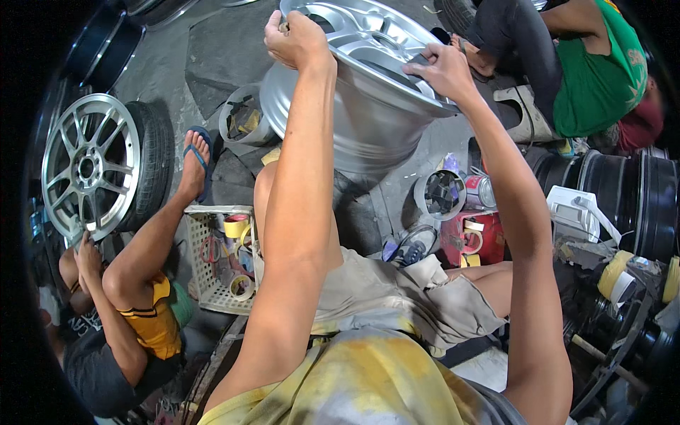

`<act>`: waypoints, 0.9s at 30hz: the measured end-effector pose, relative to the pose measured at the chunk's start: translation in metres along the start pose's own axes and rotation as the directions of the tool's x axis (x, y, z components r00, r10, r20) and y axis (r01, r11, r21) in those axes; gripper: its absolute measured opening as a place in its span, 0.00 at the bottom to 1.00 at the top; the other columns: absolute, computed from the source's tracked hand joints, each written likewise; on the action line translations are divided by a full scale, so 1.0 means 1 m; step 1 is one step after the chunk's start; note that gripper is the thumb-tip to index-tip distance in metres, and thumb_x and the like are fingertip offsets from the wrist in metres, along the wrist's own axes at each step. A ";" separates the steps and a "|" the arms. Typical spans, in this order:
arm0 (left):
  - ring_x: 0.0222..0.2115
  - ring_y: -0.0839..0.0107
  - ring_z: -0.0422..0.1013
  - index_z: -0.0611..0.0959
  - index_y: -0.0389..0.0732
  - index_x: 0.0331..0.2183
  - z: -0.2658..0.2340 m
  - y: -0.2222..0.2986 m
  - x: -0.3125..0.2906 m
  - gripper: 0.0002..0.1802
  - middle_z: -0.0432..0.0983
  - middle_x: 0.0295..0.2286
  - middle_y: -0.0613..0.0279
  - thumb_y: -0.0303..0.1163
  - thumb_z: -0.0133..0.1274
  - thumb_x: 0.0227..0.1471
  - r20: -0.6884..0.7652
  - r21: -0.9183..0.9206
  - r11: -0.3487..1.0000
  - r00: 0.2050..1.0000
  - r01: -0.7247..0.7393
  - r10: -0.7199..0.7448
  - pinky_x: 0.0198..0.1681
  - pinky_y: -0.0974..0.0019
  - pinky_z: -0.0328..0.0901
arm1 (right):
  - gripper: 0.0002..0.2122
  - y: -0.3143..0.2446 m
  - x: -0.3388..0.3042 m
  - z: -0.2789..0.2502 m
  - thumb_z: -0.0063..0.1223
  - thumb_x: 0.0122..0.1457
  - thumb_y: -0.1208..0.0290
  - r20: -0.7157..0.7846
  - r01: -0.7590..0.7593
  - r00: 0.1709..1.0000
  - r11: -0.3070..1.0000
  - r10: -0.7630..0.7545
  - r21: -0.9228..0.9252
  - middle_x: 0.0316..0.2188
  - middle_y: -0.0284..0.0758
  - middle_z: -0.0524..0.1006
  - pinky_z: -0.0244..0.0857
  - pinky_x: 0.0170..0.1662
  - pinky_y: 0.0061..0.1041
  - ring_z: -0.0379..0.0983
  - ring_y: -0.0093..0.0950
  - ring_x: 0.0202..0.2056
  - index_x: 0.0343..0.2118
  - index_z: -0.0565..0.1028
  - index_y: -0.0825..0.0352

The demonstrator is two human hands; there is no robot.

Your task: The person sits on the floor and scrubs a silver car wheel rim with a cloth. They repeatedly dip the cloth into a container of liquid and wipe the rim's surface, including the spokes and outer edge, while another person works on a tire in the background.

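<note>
Two hands [304,41] [448,71] flank a wheel's edge [379,82], left curled, grip unclear, right pinching dark material [419,60], floor [164,64] alongside.

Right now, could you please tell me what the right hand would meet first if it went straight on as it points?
Probably the face of the silver wheel: the right hand points leftward, in toward the spokes. It may even be touching the wheel, as depth is unclear here.
</note>
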State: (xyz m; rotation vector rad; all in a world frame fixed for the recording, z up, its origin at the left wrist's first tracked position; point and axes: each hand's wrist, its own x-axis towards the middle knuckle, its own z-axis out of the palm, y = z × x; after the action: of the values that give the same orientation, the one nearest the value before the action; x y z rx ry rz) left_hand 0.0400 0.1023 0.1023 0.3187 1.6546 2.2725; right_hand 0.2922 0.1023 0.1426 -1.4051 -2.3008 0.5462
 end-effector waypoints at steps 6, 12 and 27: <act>0.44 0.60 0.77 0.76 0.22 0.53 0.003 -0.001 0.000 0.26 0.78 0.45 0.43 0.27 0.50 0.53 0.009 -0.097 0.995 1.000 0.014 -0.013 0.49 0.62 0.71 | 0.24 0.022 0.007 0.001 0.75 0.46 0.54 0.193 -0.172 0.957 0.959 0.217 -0.226 0.16 0.33 0.70 0.60 0.28 0.31 0.66 0.26 0.22 0.25 0.78 0.73; 0.43 0.54 0.78 0.82 0.28 0.49 0.005 0.001 -0.008 0.23 0.82 0.42 0.42 0.34 0.54 0.57 -0.042 0.136 0.989 0.997 -0.064 0.070 0.49 0.56 0.70 | 0.23 0.030 0.016 0.008 0.75 0.42 0.54 0.023 0.133 0.991 0.971 -0.131 -0.198 0.20 0.44 0.75 0.66 0.32 0.35 0.71 0.36 0.24 0.24 0.78 0.72; 0.43 0.56 0.78 0.82 0.28 0.49 0.003 -0.003 -0.009 0.23 0.82 0.43 0.44 0.33 0.56 0.56 -0.049 0.036 0.996 0.995 -0.084 0.086 0.49 0.58 0.69 | 0.23 0.030 0.021 0.008 0.73 0.45 0.53 0.154 0.070 0.988 0.956 -0.027 -0.284 0.18 0.47 0.73 0.67 0.32 0.40 0.73 0.43 0.24 0.22 0.76 0.71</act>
State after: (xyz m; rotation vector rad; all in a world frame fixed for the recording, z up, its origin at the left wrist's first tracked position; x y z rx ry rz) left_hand 0.0499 0.1027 0.1009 0.3490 1.7382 2.3342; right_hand 0.3014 0.1323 0.1228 -1.4749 -2.6133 0.3173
